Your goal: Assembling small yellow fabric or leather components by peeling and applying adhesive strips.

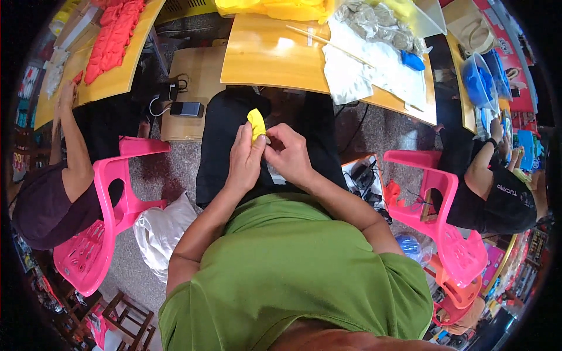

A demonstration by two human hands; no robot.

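My left hand [243, 161] holds a small yellow piece of what looks like soft cloth [256, 121] upright between thumb and fingers, above my lap. Close against its lower end, my right hand [290, 155] has thumb and forefinger pinched together. Whether the right fingertips grip the yellow piece's edge or something smaller is hidden by the fingers. Both hands are in front of the near edge of a wooden table [266, 55]. A white cloth [346, 73] lies on that table with a thin wooden stick [328, 43] and a small blue bundle [413, 60].
Yellow pieces [275, 8] and greyish bundles [380, 26] lie at the table's back. Left, a co-worker's arm [73, 131] reaches to a table with red pieces [114, 47]; another person [489, 187] works at right. Pink chairs [104, 219] [448, 225] flank me.
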